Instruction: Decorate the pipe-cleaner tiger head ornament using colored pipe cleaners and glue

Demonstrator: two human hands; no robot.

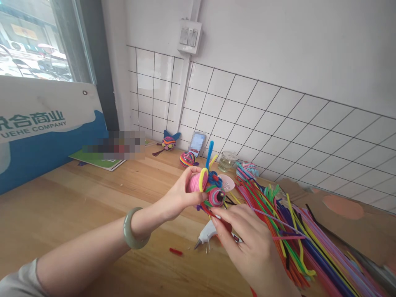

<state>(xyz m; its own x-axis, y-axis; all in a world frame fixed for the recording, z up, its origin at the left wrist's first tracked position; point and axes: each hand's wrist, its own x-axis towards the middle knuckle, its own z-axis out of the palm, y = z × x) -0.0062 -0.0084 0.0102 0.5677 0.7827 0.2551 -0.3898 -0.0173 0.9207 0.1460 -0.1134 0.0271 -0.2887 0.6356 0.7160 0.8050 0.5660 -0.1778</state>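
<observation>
A round pipe-cleaner figure (197, 182), pink at the back with blue, yellow and green trim and a large striped eye, is gripped by my left hand (182, 196), thumb in front. One blue pipe cleaner (210, 154) stands up from its top. My right hand (247, 237) is closed in a pinch at the figure's lower edge, on a red pipe cleaner (207, 209) that touches the figure. Partly hidden behind my right hand, a white glue gun (206, 233) lies on the table, nozzle toward the lower left. A short red piece (175, 251) lies nearby.
A bundle of coloured pipe cleaners (321, 243) spreads across the right side beside cardboard (334, 218). Along the wall are two finished figures (169, 142), a phone (197, 142), a glass jar (228, 161), a pink dish (227, 183) and a light-blue and pink bundle (247, 170).
</observation>
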